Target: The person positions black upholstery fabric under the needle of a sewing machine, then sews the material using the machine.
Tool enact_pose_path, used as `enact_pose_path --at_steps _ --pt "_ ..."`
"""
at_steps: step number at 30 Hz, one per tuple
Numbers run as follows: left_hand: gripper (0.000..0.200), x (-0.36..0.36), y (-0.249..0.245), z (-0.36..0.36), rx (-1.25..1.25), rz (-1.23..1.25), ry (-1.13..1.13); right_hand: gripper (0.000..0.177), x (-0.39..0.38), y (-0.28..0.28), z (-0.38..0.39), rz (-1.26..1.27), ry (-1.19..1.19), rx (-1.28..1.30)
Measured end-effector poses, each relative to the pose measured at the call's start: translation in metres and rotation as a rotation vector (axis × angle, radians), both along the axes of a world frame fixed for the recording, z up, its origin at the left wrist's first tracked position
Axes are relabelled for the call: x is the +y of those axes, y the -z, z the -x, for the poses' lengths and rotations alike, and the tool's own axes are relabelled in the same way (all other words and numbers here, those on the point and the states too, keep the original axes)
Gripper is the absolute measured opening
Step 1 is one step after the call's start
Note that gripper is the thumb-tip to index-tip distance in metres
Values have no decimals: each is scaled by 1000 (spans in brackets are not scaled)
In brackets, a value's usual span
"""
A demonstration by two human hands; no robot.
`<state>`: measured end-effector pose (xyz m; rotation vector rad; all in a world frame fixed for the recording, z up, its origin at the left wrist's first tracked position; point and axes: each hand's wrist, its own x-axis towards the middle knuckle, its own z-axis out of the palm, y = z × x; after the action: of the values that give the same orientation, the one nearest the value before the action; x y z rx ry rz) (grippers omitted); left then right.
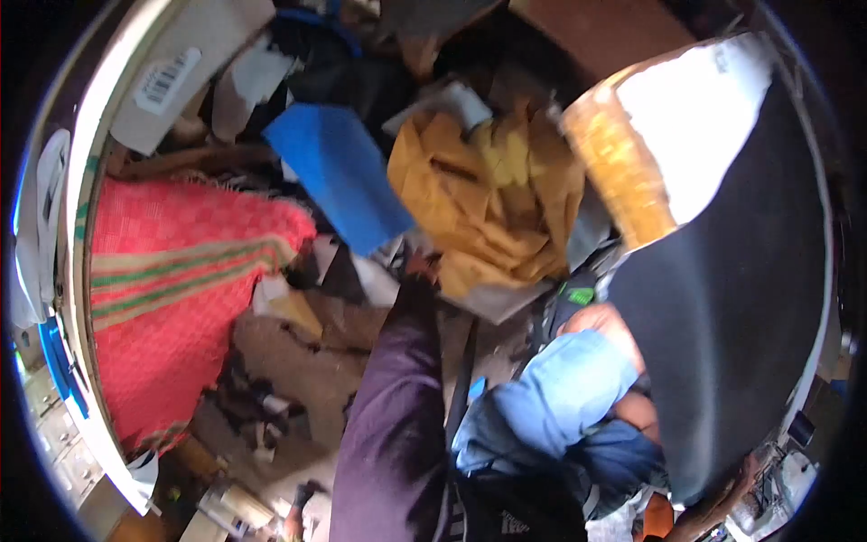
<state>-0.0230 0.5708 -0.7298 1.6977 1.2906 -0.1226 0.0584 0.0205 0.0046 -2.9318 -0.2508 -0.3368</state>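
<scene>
My left hand, at the end of a dark purple sleeve, reaches into a heap of scraps. It is at the lower left edge of a crumpled mustard-yellow sheet of material and seems to touch it. Blur and shadow hide its fingers, so its grip does not show. Just above and left of the hand lies a flat blue piece. Small pale and grey scraps surround the hand. I cannot make out my right hand anywhere.
A red woven sack with green and tan stripes lies left. At right stand a large black sheet and a bright white piece with a yellow side. Light blue denim is below. A barcoded cardboard piece is upper left.
</scene>
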Motion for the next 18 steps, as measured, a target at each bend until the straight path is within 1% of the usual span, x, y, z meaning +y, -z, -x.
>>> enact_pose_path --at_steps 1,2,3,4,6,9,12,15,18 --pt "44 2 -3 -8 13 -28 19 48 45 1 -2 -68 33 -43" --pt "43 2 -5 -15 20 -43 27 52 71 1 -10 -139 56 -88" --pt "43 3 -7 -21 29 -42 20 46 71 1 -19 -114 -127 -164" --pt "43 3 -5 -30 31 -34 6 44 60 3 -17 -55 -142 -180" --pt "42 4 -10 -30 46 -17 -31 42 59 2 -15 -63 -84 -141" --pt "41 7 -6 -24 62 -18 -50 43 59 4 -9 -78 59 -123" --pt "40 5 -10 -17 89 -56 -14 44 52 3 -9 12 -29 -147" --pt "40 7 -22 -1 143 -141 56 47 55 6 -11 -78 -44 -186" --pt "40 1 -39 7 188 -243 153 47 57 4 -12 -36 -132 -210"
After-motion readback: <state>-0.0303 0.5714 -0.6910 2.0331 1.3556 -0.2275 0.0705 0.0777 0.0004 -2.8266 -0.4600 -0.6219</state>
